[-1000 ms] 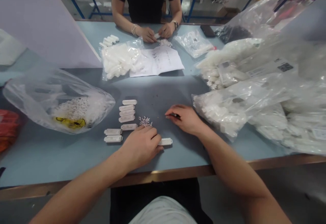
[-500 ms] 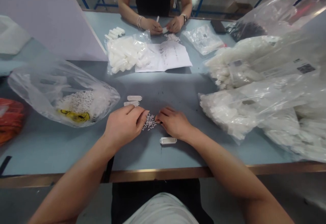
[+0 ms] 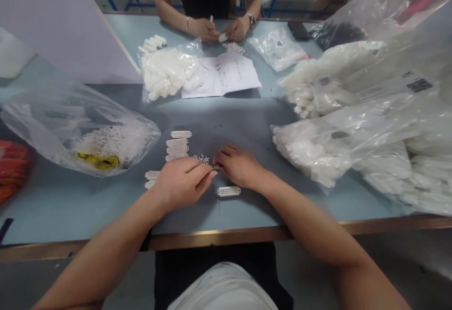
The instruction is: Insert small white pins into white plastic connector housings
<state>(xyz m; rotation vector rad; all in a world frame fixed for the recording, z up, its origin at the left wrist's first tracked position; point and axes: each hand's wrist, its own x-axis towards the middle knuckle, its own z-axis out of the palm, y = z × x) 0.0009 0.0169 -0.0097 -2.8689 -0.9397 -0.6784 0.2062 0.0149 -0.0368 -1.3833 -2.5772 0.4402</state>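
My left hand point(image 3: 180, 185) and my right hand point(image 3: 238, 165) meet over the blue-grey table, their fingertips almost touching. Their fingers are curled, and anything between them is too small to see. Just behind the fingertips lies a small heap of tiny white pins point(image 3: 202, 159), partly hidden by my left hand. A perforated white connector housing point(image 3: 229, 191) lies just below my right hand. Beyond my left hand stands a stack of similar housings point(image 3: 177, 146), and my left hand partly covers two more point(image 3: 152, 175).
A clear bag of white parts point(image 3: 106, 140) lies at left, beside orange material point(image 3: 12, 171). Bulging bags of white parts point(image 3: 318, 147) fill the right side. Across the table, a co-worker's hands point(image 3: 222, 30) work above a paper sheet point(image 3: 221, 75). The table's front edge point(image 3: 219, 234) runs below my forearms.
Since the earliest frame, my hands have come together over the pin heap. My left hand has shifted slightly towards the housings at left, covering part of them.
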